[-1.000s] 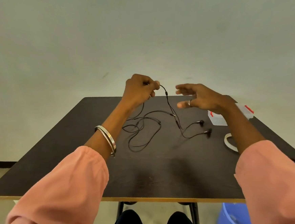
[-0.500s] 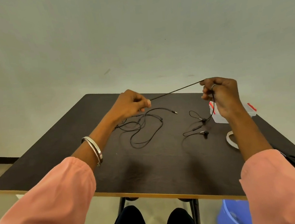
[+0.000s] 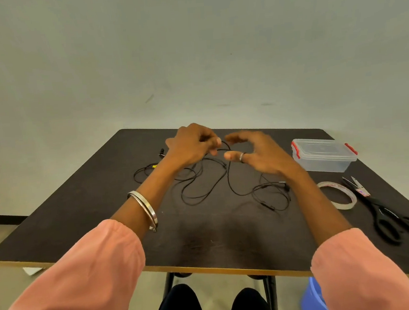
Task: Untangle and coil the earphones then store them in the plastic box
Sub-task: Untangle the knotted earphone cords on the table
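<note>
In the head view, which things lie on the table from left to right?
earphones → plastic box → tape roll → scissors.

The thin black earphone cable (image 3: 208,186) sprawls across the middle of the dark rectangular table (image 3: 81,213). At frame right, the clear lidded plastic box (image 3: 323,155) sits farthest back, the tape roll (image 3: 337,194) below it, apparently just touching the black-handled scissors (image 3: 394,215) at far right.
</note>
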The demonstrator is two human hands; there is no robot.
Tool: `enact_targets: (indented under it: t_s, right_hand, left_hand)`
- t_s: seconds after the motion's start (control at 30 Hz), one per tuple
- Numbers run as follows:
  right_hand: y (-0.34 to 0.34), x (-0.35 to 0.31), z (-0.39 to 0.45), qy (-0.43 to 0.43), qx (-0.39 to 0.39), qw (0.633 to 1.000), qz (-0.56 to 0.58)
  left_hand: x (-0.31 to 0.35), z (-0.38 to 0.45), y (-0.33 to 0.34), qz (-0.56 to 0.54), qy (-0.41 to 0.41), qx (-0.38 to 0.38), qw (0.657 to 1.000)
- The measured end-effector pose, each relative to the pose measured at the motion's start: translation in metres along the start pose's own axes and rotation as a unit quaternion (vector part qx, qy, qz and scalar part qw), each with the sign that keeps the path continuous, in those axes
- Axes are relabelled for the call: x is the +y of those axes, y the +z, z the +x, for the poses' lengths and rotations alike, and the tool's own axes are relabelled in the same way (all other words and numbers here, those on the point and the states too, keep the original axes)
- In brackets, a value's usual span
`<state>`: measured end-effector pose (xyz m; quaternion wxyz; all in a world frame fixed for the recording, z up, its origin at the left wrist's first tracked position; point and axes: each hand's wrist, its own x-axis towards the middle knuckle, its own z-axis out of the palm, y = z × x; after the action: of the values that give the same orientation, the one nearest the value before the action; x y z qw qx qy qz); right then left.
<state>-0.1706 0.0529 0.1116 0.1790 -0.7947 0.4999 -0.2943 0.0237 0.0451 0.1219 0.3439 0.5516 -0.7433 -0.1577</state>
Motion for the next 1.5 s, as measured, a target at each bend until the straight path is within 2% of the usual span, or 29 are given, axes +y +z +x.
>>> enact_targets:
  t_s: [0.1,0.2,0.33,0.47,0.57,0.6,0.63,0.7,0.8,0.83,0.9,1.0,1.1,1.17,1.27,1.33,1.43,1.5]
  right_hand:
    - [0.001,-0.011,0.005,-0.013,0.031,0.999,-0.008]
    - [-0.010,-0.012,0.003,0.015,0.079,0.995,0.065]
    - [-0.030,0.000,-0.001,0.054,0.184,0.970,0.147]
    - [-0.047,0.013,-0.006,0.115,0.315,0.913,0.234]
    - [-0.055,0.025,-0.008,0.197,0.422,0.829,0.311]
    - [-0.055,0.032,-0.008,0.231,0.439,0.810,0.313]
    - [-0.052,0.040,-0.007,0.265,0.437,0.808,0.292]
    - [-0.043,0.053,-0.007,0.316,0.361,0.853,0.207]
    - [-0.032,0.051,-0.010,0.318,0.146,0.937,-0.006]
    - [-0.030,0.045,-0.010,0.288,0.086,0.952,-0.056]
    - [-0.028,0.024,-0.012,0.172,0.022,0.983,-0.062]
    - [-0.025,-0.011,-0.010,0.026,0.009,0.997,0.074]
    - [-0.027,-0.028,-0.005,-0.016,0.066,0.994,0.082]
    - [-0.030,-0.027,-0.005,-0.013,0.102,0.988,0.113]
    - [-0.038,-0.014,-0.010,0.023,0.165,0.962,0.216]
    - [-0.044,0.000,-0.014,0.059,0.232,0.929,0.281]
    - [-0.050,0.022,-0.014,0.177,0.344,0.835,0.392]
    - [-0.046,0.033,-0.015,0.270,0.383,0.771,0.432]
  left_hand:
    - [0.000,0.000,0.000,-0.010,0.012,-0.031,0.999]
    - [-0.009,-0.003,-0.006,-0.034,0.018,-0.062,0.997]
    - [-0.017,-0.011,-0.014,-0.139,0.016,-0.067,0.988]
    - [-0.020,-0.014,-0.018,-0.178,-0.003,-0.049,0.983]
    - [-0.022,-0.015,-0.018,-0.148,-0.007,-0.017,0.989]
    - [-0.023,-0.015,-0.017,-0.137,-0.006,0.006,0.991]
    - [-0.025,-0.014,-0.016,-0.128,-0.006,0.032,0.991]
    - [-0.024,-0.012,-0.015,-0.130,-0.004,0.076,0.989]
    - [-0.009,-0.009,-0.014,-0.152,0.013,0.098,0.983]
    - [-0.003,-0.008,-0.013,-0.154,0.021,0.095,0.983]
    - [0.010,-0.005,-0.010,-0.149,0.038,0.088,0.984]
    - [0.024,-0.002,-0.003,-0.132,0.061,0.074,0.987]
    - [0.032,-0.002,0.000,-0.126,0.081,0.067,0.986]
    - [0.031,-0.004,-0.002,-0.132,0.082,0.055,0.986]
    - [0.019,-0.009,-0.005,-0.139,0.064,0.034,0.988]
    - [0.009,-0.013,-0.009,-0.159,0.045,0.026,0.986]
    - [-0.002,-0.016,-0.010,-0.186,0.021,0.030,0.982]
    - [-0.006,-0.017,-0.009,-0.219,0.007,0.029,0.975]
